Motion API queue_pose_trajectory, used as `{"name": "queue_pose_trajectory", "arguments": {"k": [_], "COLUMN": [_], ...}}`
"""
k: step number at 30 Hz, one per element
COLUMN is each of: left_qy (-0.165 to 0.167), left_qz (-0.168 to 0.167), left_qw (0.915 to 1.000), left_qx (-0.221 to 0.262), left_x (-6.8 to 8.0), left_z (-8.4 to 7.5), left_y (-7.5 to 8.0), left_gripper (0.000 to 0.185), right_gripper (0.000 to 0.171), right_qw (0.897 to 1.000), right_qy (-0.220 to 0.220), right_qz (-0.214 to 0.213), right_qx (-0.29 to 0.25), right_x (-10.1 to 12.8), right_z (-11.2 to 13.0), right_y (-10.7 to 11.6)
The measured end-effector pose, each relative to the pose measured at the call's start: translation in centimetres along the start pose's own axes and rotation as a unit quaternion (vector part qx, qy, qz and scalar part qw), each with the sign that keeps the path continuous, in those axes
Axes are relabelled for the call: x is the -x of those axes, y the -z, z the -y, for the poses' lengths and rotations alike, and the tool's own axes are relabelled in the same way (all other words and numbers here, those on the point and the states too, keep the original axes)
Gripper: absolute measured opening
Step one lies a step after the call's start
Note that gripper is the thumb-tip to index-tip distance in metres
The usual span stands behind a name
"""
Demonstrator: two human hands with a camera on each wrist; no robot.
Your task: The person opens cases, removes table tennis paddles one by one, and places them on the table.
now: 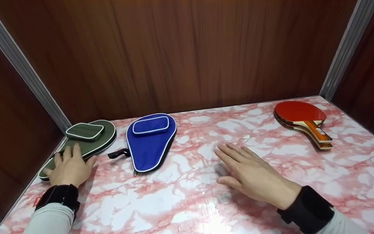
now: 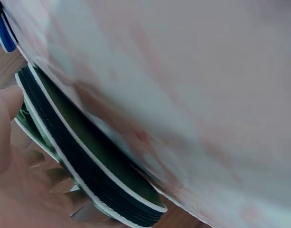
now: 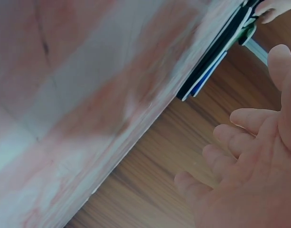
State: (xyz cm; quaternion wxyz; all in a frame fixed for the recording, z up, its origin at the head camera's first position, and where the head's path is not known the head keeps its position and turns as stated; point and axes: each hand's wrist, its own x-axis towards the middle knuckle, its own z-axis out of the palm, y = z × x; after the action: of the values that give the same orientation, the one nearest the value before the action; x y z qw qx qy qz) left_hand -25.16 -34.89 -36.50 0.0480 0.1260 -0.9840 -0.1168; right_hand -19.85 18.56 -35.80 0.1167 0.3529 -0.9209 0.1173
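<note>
My left hand (image 1: 69, 168) lies spread over the lower half of a green table tennis paddle case (image 1: 101, 143) with white piping and a small front pocket. In the left wrist view the case's dark zipped side (image 2: 83, 147) runs beside the thumb and fingers. Holding nothing, my right hand (image 1: 250, 174) hovers palm down over the table with its fingers straight. Between the hands, nearer the left one, lies a blue paddle case (image 1: 149, 146) with a black strap (image 1: 118, 153).
Two stacked table tennis paddles, the upper one a red paddle (image 1: 299, 111), lie at the back right, handles toward the front. A pink and white marbled table (image 1: 161, 198) carries everything. Brown wood-grain panels (image 1: 187, 52) with grey metal corner posts (image 1: 346, 48) enclose its back and sides.
</note>
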Motion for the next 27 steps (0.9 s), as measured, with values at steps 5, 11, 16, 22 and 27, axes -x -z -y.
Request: {"name": "queue_pose_trajectory", "arguments": {"k": [5, 11, 16, 22, 27], "left_qy": [0.011, 0.004, 0.005, 0.044, 0.056], "left_qz": [0.004, -0.023, -0.043, 0.000, 0.020], "left_qw": [0.9999, 0.9991, 0.9983, 0.9990, 0.9981], "left_qx": [-0.005, -0.034, -0.038, 0.006, 0.018], "left_x": [0.0, -0.2, -0.3, -0.4, -0.3], "left_z": [0.6, 0.1, -0.5, -0.7, -0.5], "left_y": [0.0, -0.1, -0.4, -0.5, -0.4], "left_gripper": [0.097, 0.096, 0.090, 0.100, 0.109], "right_gripper": [0.081, 0.080, 0.080, 0.079, 0.079], "right_qw": [1.000, 1.000, 1.000, 1.000, 1.000], "right_qy": [0.004, 0.000, -0.008, -0.007, -0.006], "right_qz": [-0.002, 0.001, 0.008, 0.006, 0.007], "right_qx": [-0.002, 0.002, -0.003, 0.000, 0.002], "right_x": [-0.1, 0.0, 0.0, 0.1, 0.1], "right_z": [-0.1, -0.2, -0.2, -0.2, -0.2], "right_y": [-0.1, 0.0, 0.0, -0.2, -0.3]}}
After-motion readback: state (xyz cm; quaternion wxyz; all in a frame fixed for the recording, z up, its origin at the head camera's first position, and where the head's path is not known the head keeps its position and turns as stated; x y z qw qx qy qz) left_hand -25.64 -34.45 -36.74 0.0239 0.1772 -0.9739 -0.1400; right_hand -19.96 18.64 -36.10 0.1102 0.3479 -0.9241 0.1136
